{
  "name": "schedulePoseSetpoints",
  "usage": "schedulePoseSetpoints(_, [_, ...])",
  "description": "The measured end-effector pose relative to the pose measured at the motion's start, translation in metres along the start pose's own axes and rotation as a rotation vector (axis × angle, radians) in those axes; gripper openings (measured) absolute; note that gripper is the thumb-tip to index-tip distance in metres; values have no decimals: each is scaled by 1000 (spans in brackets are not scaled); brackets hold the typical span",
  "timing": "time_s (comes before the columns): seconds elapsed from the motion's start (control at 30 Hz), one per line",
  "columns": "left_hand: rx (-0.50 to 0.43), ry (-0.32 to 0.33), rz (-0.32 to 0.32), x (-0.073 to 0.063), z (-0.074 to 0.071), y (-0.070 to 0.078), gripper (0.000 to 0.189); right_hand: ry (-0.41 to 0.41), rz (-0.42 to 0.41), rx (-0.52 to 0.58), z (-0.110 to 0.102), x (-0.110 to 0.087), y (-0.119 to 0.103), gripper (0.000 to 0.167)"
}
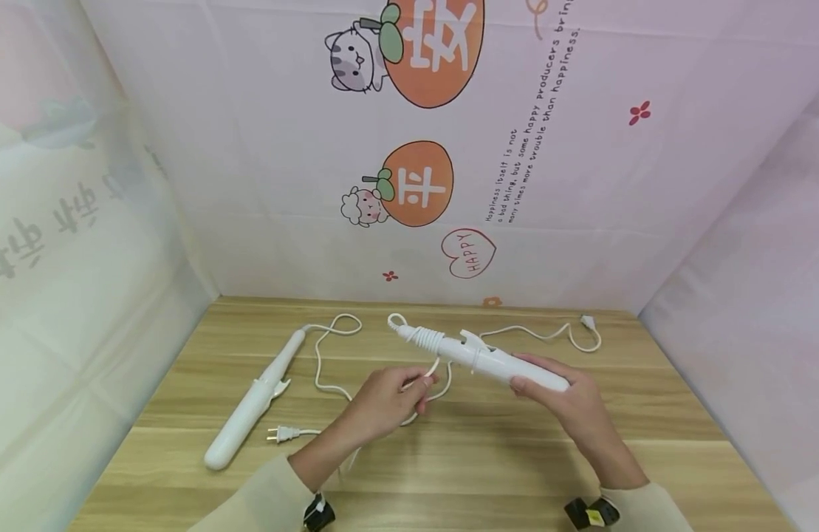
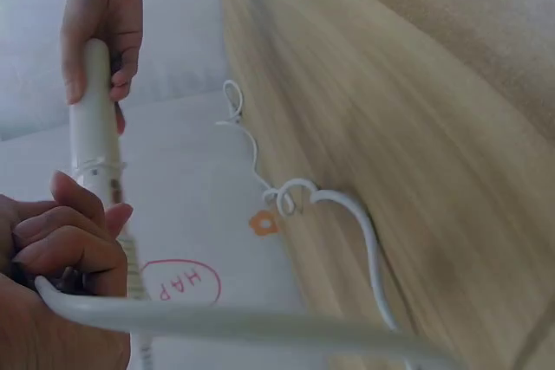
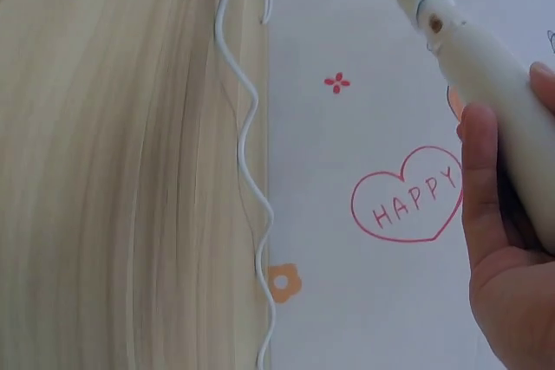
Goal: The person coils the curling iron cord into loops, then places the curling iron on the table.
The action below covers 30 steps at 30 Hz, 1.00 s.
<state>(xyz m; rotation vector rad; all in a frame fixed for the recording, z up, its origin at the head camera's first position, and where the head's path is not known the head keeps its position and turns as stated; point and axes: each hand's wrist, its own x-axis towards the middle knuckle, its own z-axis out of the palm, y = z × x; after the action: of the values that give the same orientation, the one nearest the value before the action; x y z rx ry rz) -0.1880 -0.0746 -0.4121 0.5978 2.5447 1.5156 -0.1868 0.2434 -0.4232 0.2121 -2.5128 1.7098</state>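
Note:
My right hand (image 1: 575, 395) grips the thick end of a white curling iron (image 1: 522, 372), holding it tilted above the table. Several turns of its white cord (image 1: 427, 338) are wound round the thinner end, beyond the small lever. Just left of the iron, my left hand (image 1: 391, 403) pinches a length of the cord; the left wrist view shows this cord (image 2: 217, 320) running out from the curled fingers. On the table at the left lies a second white curling iron (image 1: 246, 414), which neither hand touches.
A two-pin plug (image 1: 287, 434) lies beside my left forearm. Another plug (image 1: 587, 322) sits at the back right on a loosely curved cord. Loose cord (image 1: 319, 369) crosses the wooden table (image 1: 489, 473). Printed cloth (image 1: 283, 185) walls the back and sides.

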Motion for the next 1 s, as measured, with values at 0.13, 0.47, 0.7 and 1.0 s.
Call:
schedulePoseSetpoints(0.13, [147,39,54,0,-8,2,25,22,18,-63,-2,2,2,46])
schedulePoseSetpoints(0.47, [555,161,266,4,-29,1,11,-129,-47,-150,-1,-5,-3,39])
schedulePoseSetpoints(0.7, [520,39,367,6,-45,-6,5,-270,-187,-138,-4,-10,0,34])
schedulePoseSetpoints(1.0, [185,-254,397,9,-52,-12,12,-449,-279,118,-17,-13,5,41])
